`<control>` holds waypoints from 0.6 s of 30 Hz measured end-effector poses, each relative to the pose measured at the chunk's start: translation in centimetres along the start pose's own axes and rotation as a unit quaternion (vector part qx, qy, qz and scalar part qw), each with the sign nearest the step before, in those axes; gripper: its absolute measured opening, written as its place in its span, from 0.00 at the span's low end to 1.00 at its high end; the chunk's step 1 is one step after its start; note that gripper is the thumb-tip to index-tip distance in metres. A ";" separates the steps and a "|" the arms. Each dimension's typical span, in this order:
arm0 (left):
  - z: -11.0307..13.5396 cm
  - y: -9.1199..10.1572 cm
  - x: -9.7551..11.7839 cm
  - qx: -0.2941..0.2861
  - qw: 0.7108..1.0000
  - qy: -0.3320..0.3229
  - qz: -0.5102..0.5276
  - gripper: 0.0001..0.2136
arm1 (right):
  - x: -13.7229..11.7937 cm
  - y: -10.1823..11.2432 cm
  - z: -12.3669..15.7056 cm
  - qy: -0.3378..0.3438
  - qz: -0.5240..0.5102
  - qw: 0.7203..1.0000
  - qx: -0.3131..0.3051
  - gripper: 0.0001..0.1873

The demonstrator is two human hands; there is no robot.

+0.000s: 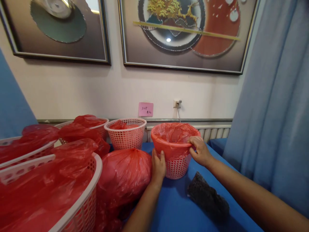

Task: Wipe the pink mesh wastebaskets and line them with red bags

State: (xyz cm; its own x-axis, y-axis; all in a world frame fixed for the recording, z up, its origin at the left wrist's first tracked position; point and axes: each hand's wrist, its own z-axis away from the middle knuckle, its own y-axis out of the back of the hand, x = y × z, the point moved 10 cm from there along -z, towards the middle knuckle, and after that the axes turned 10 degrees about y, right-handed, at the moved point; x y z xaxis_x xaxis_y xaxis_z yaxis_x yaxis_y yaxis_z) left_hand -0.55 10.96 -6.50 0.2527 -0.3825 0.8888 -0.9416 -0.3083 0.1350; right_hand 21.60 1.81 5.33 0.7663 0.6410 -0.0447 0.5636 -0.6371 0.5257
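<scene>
On the blue bench (173, 206) below framed pictures (180, 62), beside a curtain (272, 96), my right hand (200, 150) pinches a red-lined plastic basket (177, 167) at its rim, my left hand (158, 167) spread against it.

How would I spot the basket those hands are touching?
Find the right-hand framed picture, then look down to the blue surface. The basket is between the left hand and right hand. A red bag wraps its rim, whereas the neighbouring basket shows a bare, pale rim.

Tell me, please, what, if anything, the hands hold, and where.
The lined basket: the right hand grips its rim, the left hand touches its side.
</scene>
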 end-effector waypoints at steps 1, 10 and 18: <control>-0.1 0.6 0.3 0.018 1.000 0.004 0.001 0.29 | 0.0 -0.1 -0.1 -0.004 0.002 1.000 -0.004 0.07; 2.2 -1.0 2.2 -0.003 0.995 -0.083 -0.057 0.35 | -0.7 0.7 0.1 0.004 -0.035 0.999 0.037 0.15; 4.1 0.9 6.4 0.028 0.981 -0.172 -0.083 0.37 | 13.3 1.1 5.9 -0.368 -0.131 0.875 0.286 0.33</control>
State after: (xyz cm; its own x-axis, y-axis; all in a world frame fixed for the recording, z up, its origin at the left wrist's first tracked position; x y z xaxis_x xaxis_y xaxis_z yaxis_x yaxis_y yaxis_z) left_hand 1.13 4.66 -2.44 0.4705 -0.5911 0.6552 -0.8699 -0.4353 0.2319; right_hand 34.26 7.09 0.28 0.4595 0.4820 -0.7460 0.6502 -0.7547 -0.0872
